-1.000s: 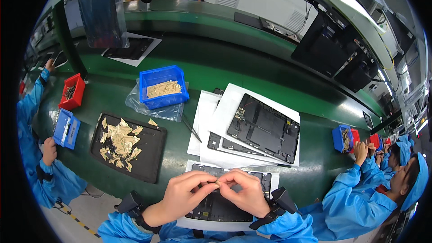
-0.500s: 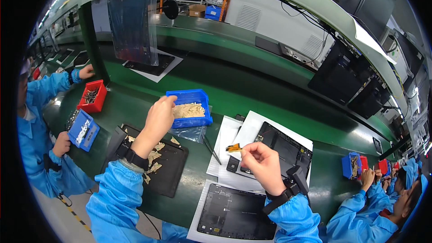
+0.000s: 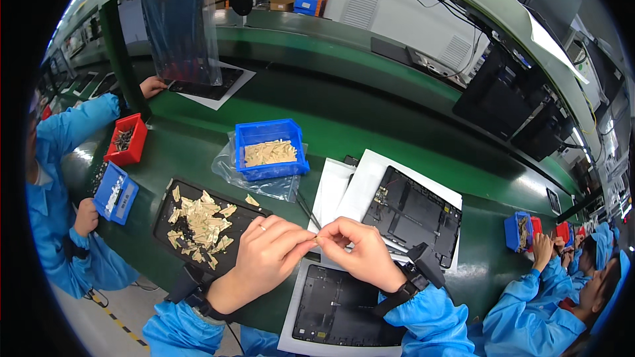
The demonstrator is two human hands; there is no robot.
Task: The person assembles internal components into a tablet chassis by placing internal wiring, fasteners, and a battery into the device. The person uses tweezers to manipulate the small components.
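Observation:
My left hand [image 3: 268, 254] and my right hand [image 3: 359, 246] meet fingertip to fingertip over the workbench, both closed in a pinch. Between them only a sliver shows of the small gold-and-black flex piece that my right hand carried earlier; the fingers cover the rest. Whatever my left fingers grip is too small to make out. Just below lies a black tablet housing [image 3: 331, 304] on white sheet. Behind my right hand rests another open black housing [image 3: 417, 208] with parts inside. Tweezers [image 3: 305, 208] lie beyond the fingertips.
A blue bin [image 3: 270, 173] of cream-coloured strips stands on a clear plastic bag [image 3: 225, 165]. Left of my hands, a black tray [image 3: 165, 208] holds torn cream scraps. A co-worker on the left has a red bin [image 3: 135, 149] and a blue bin [image 3: 127, 206]. More people sit at right.
My left hand has come from the blue bin down to my right fingertips. My right hand has shifted left and lower. The left co-worker's far hand has moved to the tablet behind.

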